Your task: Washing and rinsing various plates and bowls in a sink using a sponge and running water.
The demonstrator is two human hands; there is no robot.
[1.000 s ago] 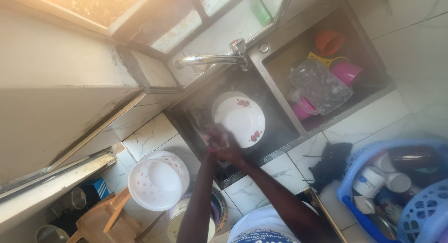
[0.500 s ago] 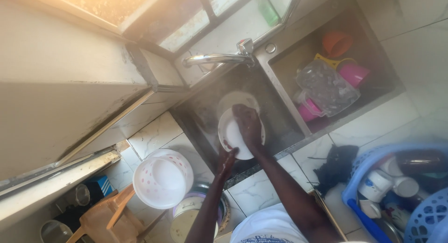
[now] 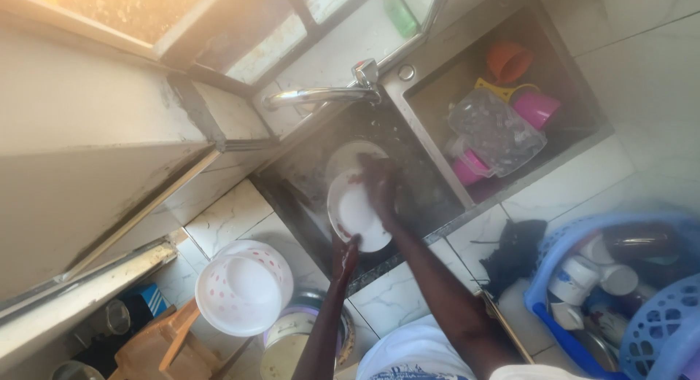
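Note:
A white plate (image 3: 356,214) is held tilted over the dark left sink basin (image 3: 295,179). My left hand (image 3: 344,253) grips its lower rim. Pressed on the plate's upper part, my right hand (image 3: 378,184) has its fingers over the far rim. A second white plate (image 3: 341,157) lies in the basin just behind, partly hidden. The chrome tap (image 3: 313,96) reaches over the basin from the window side.
The right basin (image 3: 437,95) holds an orange cup (image 3: 509,60), pink cups (image 3: 537,108) and a clear plastic container (image 3: 496,130). A blue basket (image 3: 565,238) of dishes stands at right, beside a black cloth (image 3: 514,250). A white colander (image 3: 244,286) and a pot (image 3: 292,343) sit at lower left.
A patterned plate lay flat in the basin with both hands at its near edge. A plate is now lifted and tilted, and my right hand has moved onto its upper part.

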